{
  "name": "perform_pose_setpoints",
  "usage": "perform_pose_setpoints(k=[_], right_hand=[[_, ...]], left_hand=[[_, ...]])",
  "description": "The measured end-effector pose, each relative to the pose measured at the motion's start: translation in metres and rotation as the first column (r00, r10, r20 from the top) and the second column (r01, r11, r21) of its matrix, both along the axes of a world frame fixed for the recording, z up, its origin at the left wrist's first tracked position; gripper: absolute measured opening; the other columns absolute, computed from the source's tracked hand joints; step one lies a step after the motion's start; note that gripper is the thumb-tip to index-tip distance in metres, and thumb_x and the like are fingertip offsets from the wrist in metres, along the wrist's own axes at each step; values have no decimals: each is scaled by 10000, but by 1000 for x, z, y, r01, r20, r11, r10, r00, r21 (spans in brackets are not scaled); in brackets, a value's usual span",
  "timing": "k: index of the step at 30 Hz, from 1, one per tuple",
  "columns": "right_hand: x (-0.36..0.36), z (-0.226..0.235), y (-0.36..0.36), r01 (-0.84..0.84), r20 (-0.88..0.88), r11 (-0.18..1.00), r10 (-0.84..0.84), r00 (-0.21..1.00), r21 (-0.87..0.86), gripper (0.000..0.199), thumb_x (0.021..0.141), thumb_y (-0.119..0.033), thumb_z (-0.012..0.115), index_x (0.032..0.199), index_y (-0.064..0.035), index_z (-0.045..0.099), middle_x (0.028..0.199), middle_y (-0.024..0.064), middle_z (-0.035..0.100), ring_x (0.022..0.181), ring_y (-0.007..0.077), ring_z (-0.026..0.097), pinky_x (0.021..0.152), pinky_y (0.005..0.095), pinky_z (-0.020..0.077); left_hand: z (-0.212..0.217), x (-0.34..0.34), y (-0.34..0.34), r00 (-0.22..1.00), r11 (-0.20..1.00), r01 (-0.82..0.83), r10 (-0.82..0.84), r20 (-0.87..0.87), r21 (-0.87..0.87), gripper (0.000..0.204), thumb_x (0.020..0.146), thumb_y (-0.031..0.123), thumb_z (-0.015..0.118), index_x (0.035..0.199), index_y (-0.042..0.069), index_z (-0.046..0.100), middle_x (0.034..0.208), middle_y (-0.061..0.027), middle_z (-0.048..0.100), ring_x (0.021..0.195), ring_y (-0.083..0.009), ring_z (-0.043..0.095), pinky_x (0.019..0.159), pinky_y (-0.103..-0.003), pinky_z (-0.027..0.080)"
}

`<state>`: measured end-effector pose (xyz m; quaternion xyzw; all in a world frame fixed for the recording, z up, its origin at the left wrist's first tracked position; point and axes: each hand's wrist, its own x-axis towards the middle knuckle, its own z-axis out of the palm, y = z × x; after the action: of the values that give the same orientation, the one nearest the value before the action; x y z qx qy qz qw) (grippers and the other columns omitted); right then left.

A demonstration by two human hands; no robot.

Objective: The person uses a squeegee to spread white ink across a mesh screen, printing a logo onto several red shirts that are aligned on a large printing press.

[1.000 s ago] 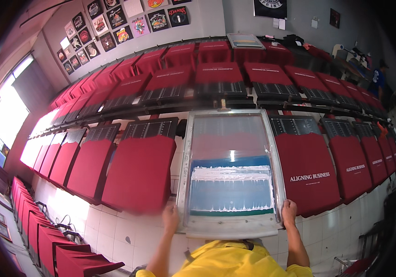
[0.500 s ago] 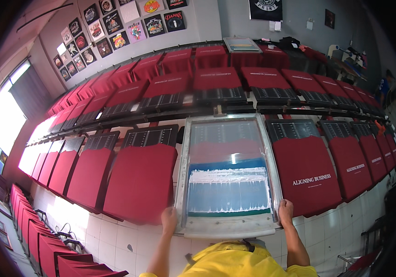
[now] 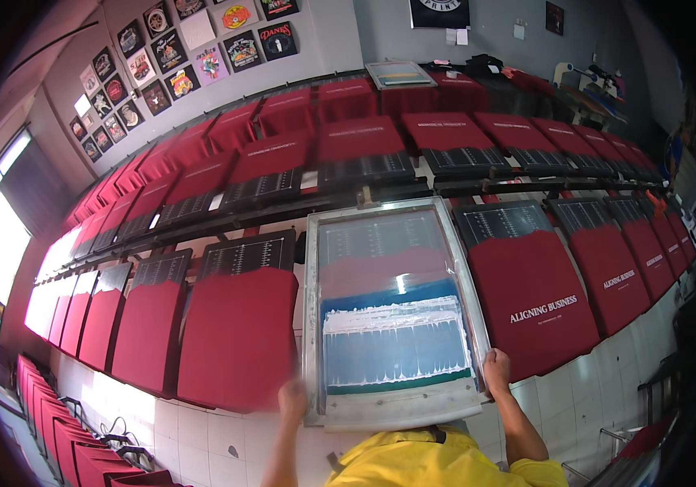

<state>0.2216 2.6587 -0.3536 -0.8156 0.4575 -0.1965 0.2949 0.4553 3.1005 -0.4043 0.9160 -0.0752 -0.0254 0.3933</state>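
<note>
A screen-printing frame (image 3: 313,325) with a pale metal border and translucent mesh lies before me. White ink (image 3: 388,312) is spread in a thick band across its blue stencil area, with thin drips below. My left hand (image 3: 292,401), smeared by motion, is closed at the frame's lower left edge. On the lower right edge, my right hand (image 3: 496,371) grips the border. Beneath the mesh, a red garment and a black platen show through faintly. To the left lies a plain red shirt (image 3: 238,341) on a platen; to the right, a red shirt (image 3: 534,284) bears white lettering.
Rows of black platens (image 3: 364,169) with red shirts run across the room behind a dark rail (image 3: 202,213). Another screen frame (image 3: 400,75) rests on the far row. Red cloths (image 3: 60,422) hang at lower left. White floor tiles (image 3: 226,450) lie below.
The whole view has shifted and tilted slightly, so the platens and frame sit further left in it. Both hands remain at the frame's lower edges; the left one is more blurred.
</note>
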Motion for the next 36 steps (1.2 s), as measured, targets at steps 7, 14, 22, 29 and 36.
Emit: perform_pose_setpoints(k=[7, 14, 22, 29, 36], right_hand=[[1, 8, -1, -56, -33, 998, 56, 998, 6, 355, 949, -222, 433, 922, 69, 635, 919, 309, 635, 915, 485, 605, 801, 526, 457], [-2, 90, 79, -593, -214, 767, 554, 805, -244, 463, 873, -209, 652, 1290, -29, 565, 1258, 165, 602, 1171, 375, 547, 961, 467, 459], [6, 112, 138, -950, -571, 296, 766, 297, -96, 725, 705, -151, 767, 1378, -92, 505, 1346, 93, 555, 1230, 285, 510, 995, 426, 450], [23, 86, 144, -876, -527, 410, 701, 480, -253, 393, 707, -66, 673, 1094, -62, 603, 1049, 69, 628, 989, 284, 582, 845, 422, 469], [78, 90, 117, -800, -400, 370, 719, 569, -472, 322, 715, -83, 695, 1025, -80, 609, 1047, 38, 609, 983, 260, 576, 825, 394, 463]], left_hand=[[41, -8, -7, 994, 999, 16, -22, -109, -50, 210, 887, 164, 584, 929, -10, 694, 883, -261, 666, 837, -415, 660, 731, -470, 501], [123, -63, -2, 964, 950, 205, -238, -122, -235, 233, 961, 208, 576, 1041, 40, 717, 980, -133, 724, 887, -266, 684, 799, -364, 524], [71, -126, -34, 346, 598, 663, -779, -523, -450, 457, 1038, 427, 470, 1266, 70, 640, 1079, -92, 714, 970, -190, 656, 846, -335, 513], [65, -148, -72, 282, 643, 302, -765, -579, -704, 490, 1086, 375, 347, 1376, 18, 515, 1130, -125, 674, 1015, -207, 621, 906, -344, 489], [47, -156, -84, 284, 711, -140, -637, -716, -689, 395, 1094, 289, 385, 1054, -12, 636, 843, -42, 639, 743, -122, 545, 743, -261, 459]])
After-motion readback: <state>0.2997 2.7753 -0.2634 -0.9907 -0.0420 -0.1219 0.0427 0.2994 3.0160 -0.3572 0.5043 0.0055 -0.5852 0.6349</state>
